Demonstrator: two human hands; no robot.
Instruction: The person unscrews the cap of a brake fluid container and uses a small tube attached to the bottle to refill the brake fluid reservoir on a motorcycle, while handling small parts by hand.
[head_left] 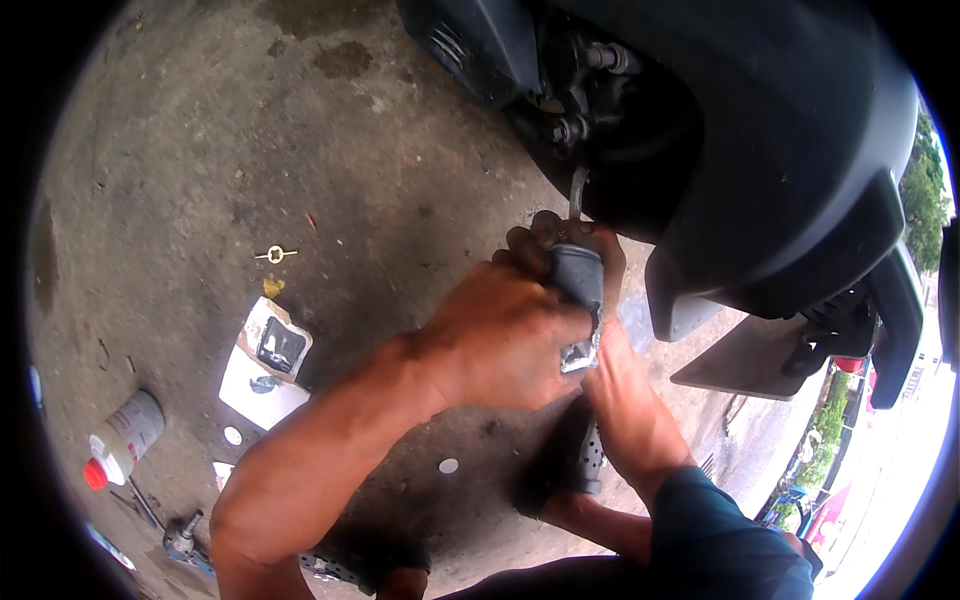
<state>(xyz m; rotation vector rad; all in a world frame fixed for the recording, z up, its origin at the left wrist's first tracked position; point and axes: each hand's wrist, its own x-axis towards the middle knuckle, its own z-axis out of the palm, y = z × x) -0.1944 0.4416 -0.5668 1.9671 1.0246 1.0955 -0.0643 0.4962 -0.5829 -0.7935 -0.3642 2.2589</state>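
Note:
Both my hands are closed around a small grey squeeze bottle or tube point(577, 278), in front of a dark scooter-like vehicle point(790, 150). My left hand point(508, 335) comes from the lower left and wraps its side. Partly hidden behind it, my right hand point(610, 255) grips the upper end. A silvery, ragged-looking patch shows at the lower end. From the top, a clear hose or spout point(578, 190) reaches up toward the vehicle's shadowed underside, where metal fittings point(572, 130) show. Whether it enters an opening is too dark to tell.
On the stained concrete floor lie a small brass-coloured tool with a crossbar point(276, 254), an opened white carton point(285, 345), a red-capped bottle point(128, 437), a power-tool-like object point(185, 540) and a white disc point(448, 466). A hanging flap point(745, 357) juts out at right.

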